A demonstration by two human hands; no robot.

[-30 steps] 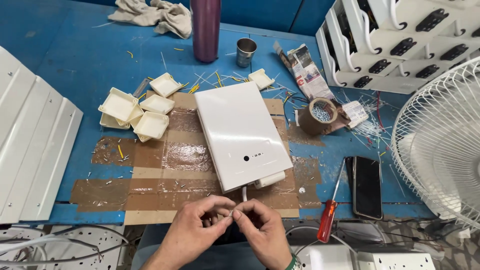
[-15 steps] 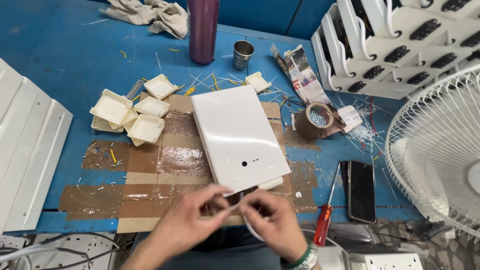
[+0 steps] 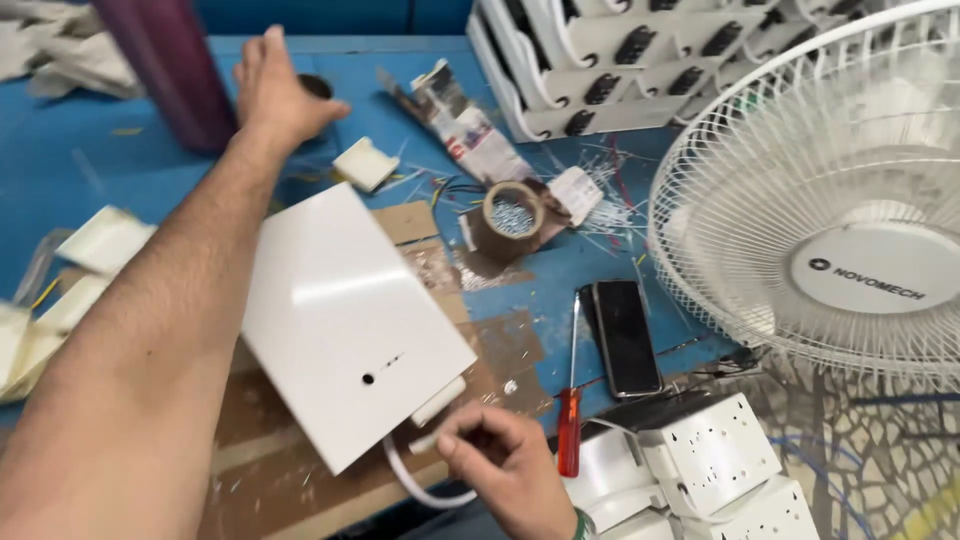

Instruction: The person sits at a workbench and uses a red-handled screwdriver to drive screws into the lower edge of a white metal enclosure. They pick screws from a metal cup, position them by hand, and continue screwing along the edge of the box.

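A white wire-guard fan [image 3: 840, 200] stands at the right of the blue table [image 3: 400, 70]. Near its base lies a dark phone [image 3: 625, 335], with a red-handled screwdriver [image 3: 570, 400] just beside it. A roll of brown tape [image 3: 512, 215] sits further back among scattered wire clippings [image 3: 610, 185]. White plastic housings [image 3: 640, 50] are stacked behind, and a purple bottle [image 3: 175, 70] stands at the far left.

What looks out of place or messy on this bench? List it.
Cut wire scraps lie strewn over the blue table around the tape roll. The white housing sits askew on torn cardboard. A crumpled packet lies open nearby.
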